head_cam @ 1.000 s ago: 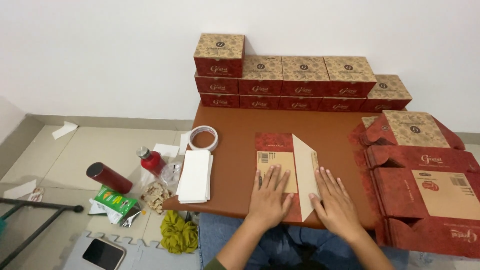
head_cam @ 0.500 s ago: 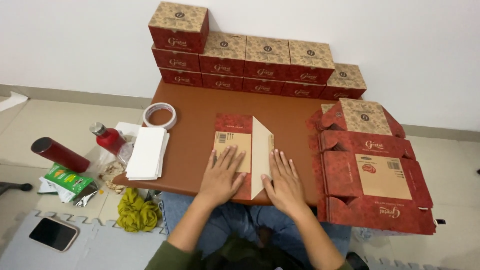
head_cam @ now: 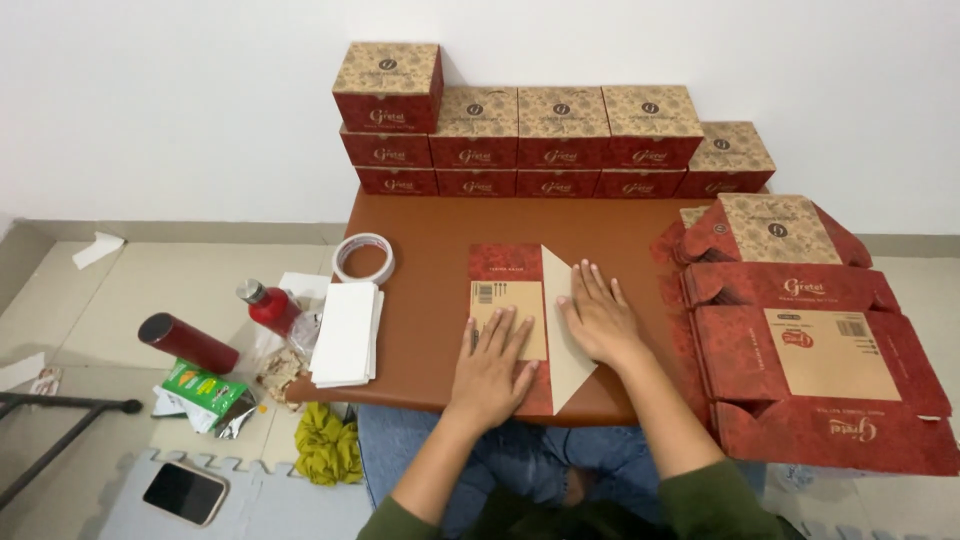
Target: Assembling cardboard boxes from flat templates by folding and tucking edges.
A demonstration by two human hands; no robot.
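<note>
Your left hand (head_cam: 492, 362) and right hand (head_cam: 598, 315) press flat, fingers spread, gripping nothing, on the folded box blank (head_cam: 520, 325) at the table edge (head_cam: 420, 395). Uneven pressure could skew the crease beneath your right palm.

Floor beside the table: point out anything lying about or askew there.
Loose clutter lies left of the table: a dark red cylinder tipped on its side, a green packet with torn wrappers, a yellow-green cloth bunched by the knee, and a phone on the mat. Scraps of white paper are strewn further out.
</note>
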